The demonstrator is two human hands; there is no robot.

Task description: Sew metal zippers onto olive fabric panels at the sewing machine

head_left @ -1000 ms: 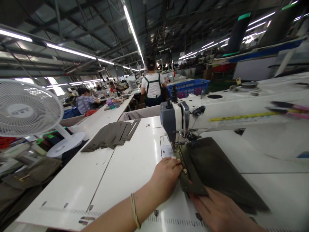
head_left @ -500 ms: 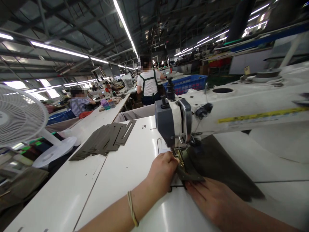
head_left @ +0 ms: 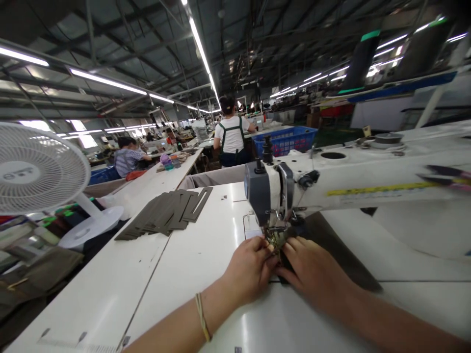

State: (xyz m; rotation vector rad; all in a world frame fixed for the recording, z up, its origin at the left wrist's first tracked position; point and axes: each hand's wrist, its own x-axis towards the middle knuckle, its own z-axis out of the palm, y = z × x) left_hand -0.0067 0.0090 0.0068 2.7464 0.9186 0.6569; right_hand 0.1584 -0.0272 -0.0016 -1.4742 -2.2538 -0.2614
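A sewing machine's grey-and-white head (head_left: 270, 189) stands over the white table, with a dark olive fabric piece (head_left: 342, 250) lying under it and to the right. Close in front of the needle area, my left hand (head_left: 250, 267) is closed, its fingertips pinching the edge of the fabric beside a gold-coloured metal part (head_left: 271, 239). My right hand (head_left: 316, 272) bends over the same fabric from the right, fingers together, thumb close to the left thumb. Both sets of fingers hide the fabric's near edge.
Flat olive cut pieces (head_left: 162, 213) lie overlapped on the table (head_left: 191, 274) to the left. A white fan (head_left: 40, 169) stands at far left. Scissors (head_left: 445, 176) rest on the machine arm. Beyond are a blue crate (head_left: 285, 139) and two people at other tables.
My right hand has moved from beneath the fabric's near edge up onto it by the needle, closer to my left hand. The loose fabric has shifted left, and the view has turned slightly.
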